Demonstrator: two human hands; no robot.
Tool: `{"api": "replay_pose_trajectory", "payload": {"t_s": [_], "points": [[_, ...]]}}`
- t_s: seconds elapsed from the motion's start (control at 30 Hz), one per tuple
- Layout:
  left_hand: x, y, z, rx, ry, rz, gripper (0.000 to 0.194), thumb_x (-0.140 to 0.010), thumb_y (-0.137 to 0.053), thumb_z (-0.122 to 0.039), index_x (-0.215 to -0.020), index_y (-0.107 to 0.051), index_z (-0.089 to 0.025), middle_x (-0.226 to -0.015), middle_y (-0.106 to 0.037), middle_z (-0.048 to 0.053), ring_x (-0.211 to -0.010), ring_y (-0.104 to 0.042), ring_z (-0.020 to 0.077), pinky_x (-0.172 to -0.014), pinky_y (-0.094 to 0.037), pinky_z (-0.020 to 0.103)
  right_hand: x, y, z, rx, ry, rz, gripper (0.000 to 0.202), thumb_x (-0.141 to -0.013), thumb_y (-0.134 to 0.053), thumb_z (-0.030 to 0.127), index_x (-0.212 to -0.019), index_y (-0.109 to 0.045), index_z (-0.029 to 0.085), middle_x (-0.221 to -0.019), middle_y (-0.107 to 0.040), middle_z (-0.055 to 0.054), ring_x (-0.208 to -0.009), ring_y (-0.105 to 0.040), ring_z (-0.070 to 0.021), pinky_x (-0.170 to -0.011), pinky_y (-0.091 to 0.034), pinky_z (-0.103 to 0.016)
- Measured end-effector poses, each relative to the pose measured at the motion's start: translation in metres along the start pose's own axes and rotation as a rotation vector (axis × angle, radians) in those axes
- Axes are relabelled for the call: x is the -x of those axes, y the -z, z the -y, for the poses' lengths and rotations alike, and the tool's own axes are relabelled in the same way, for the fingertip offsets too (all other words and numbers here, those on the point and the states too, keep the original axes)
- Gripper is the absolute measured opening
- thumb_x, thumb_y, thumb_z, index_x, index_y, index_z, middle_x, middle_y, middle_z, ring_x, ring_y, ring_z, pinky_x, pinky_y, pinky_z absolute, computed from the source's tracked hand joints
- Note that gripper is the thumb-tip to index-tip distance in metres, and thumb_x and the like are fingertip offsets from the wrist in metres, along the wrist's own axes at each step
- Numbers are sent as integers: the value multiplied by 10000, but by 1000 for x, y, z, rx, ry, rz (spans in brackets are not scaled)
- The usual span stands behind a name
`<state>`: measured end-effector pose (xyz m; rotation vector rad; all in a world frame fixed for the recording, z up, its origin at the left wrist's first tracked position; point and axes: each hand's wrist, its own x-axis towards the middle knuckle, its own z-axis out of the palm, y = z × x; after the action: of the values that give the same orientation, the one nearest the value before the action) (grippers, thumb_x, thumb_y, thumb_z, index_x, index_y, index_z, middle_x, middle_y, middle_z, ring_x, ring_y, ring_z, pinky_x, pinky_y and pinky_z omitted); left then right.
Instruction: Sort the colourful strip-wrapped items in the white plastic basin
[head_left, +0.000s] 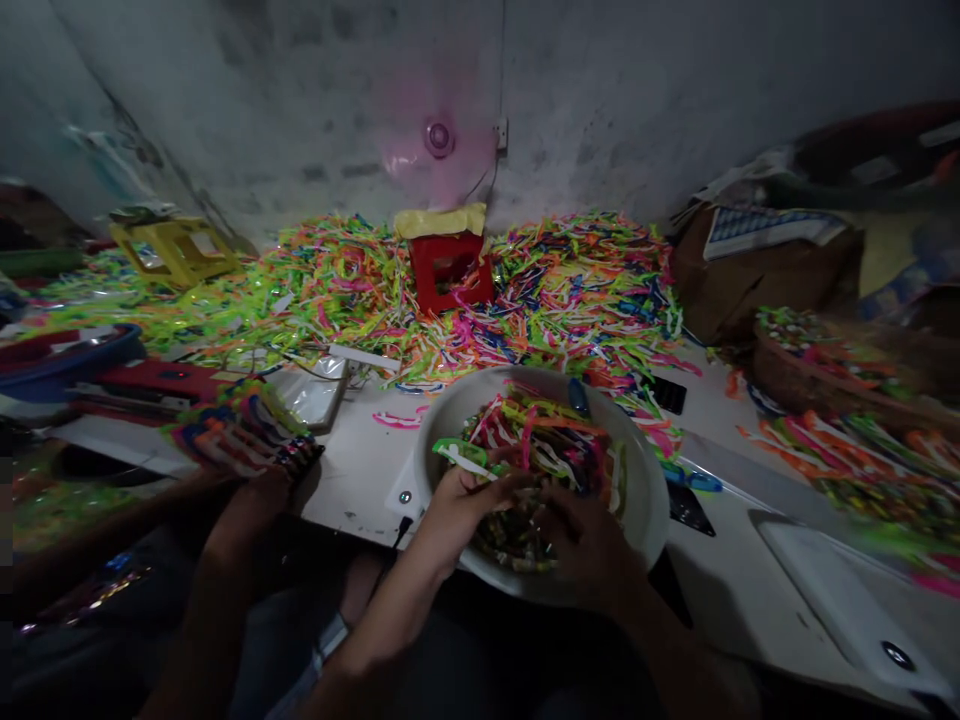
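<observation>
A large white basin (651, 500) holds many small colourful plastic pieces (551, 440) in pink, yellow, green and white. Over its left side, my left hand (476, 495) is closed on a green and white strip (469, 458) that sticks out to the left. My right hand (581, 530) is over the basin's right part, close to my left hand, its fingers bent down toward the pieces. It is dark there, and what those fingers hold, if anything, cannot be made out.
At the left, another person's hand (262, 495) holds a bundle of colourful strips (240, 430). A red stool (427, 275) stands amid a heap of strips (592, 280) below a pink fan (439, 138). White devices (832, 590) lie at right, near a full brown basket (787, 370).
</observation>
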<state>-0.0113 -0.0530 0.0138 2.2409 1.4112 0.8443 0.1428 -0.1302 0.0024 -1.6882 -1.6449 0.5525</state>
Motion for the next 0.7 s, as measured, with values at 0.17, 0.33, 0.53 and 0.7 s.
{"api": "replay_pose_trajectory", "payload": {"t_s": [0.17, 0.33, 0.53, 0.7], "points": [[-6, 30, 30, 875, 205, -4, 379, -763, -573, -391, -1080, -516, -190, -833, -658, 37, -679, -614, 127, -597, -501, 219, -7, 13, -2, 98, -2, 205, 359, -846, -459, 427, -1103, -590, 215, -1078, -626, -65, -956, -576, -207, -811, -417, -297], [-33, 59, 116, 422, 336, -118, 558, -737, -535, -494, -1182, -440, -170, -808, -616, 45, -666, -586, 171, -622, -495, 318, -13, 13, -12, 430, -166, 406, 278, -768, -547, 391, -933, -670, 204, -932, -676, -97, -885, -612, -262, -742, -416, -325], [-61, 42, 140, -120, 70, -234, 494, -787, -489, -356, -1203, -476, -89, -1175, -493, 199, -1101, -476, 281, -916, -393, 429, -17, 3, -14, 521, -117, 492, 385, -674, -628, 378, -1005, -642, 181, -973, -665, -133, -902, -609, -302, -714, -426, -340], [-83, 10, 62, -244, -413, 257, 330, -809, -432, -193, -1110, -569, -206, -1112, -591, 90, -1048, -518, 224, -906, -399, 362, -14, 3, -17, 506, -149, 393, 334, -699, -616, 421, -899, -638, 154, -898, -670, -126, -842, -619, -272, -684, -410, -306]]}}
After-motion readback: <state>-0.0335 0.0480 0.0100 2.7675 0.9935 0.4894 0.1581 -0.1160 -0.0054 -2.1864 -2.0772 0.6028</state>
